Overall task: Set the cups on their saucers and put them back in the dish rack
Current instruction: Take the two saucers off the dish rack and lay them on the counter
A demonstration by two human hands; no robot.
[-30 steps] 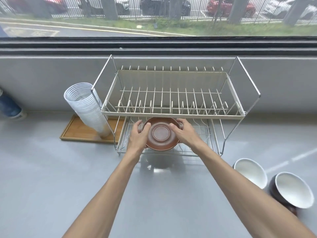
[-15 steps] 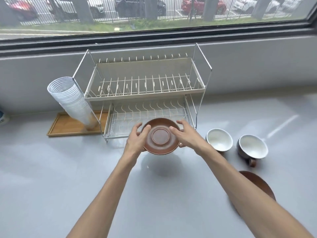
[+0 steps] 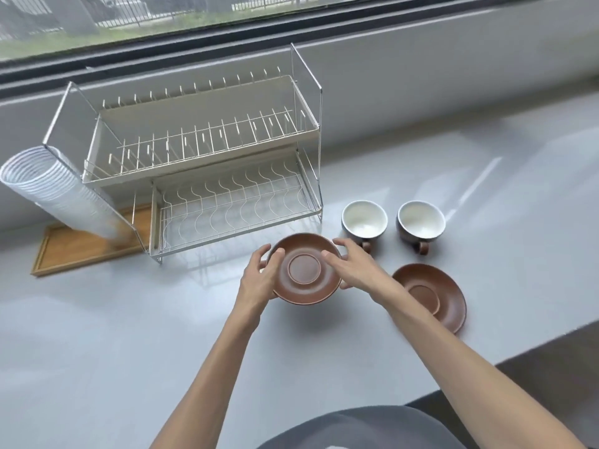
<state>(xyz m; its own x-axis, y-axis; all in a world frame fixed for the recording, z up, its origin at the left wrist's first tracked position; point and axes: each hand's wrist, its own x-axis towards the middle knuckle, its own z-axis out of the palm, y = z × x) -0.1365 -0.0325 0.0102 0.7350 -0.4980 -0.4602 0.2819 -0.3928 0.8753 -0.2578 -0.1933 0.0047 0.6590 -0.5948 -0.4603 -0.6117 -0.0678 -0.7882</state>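
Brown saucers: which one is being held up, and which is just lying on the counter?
The saucer in front of the dish rack is gripped by both hands. The other saucer lies flat on the counter, nearer the cups, untouched.

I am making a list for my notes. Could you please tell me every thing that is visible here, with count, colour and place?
saucer in the hands: 1, brown, held above the counter, in front of the rack
saucer on the counter: 1, brown, right, partly behind the right forearm
cups: 2, white inside, dark outside, right of the rack
dish rack: 1, metal, two tiers, nothing in it
plastic cup stack: 1, clear, leaning on the rack's left side
wooden tray: 1, light brown, left
counter: 1, grey
left hand: on the saucer's left rim
right hand: on its right rim
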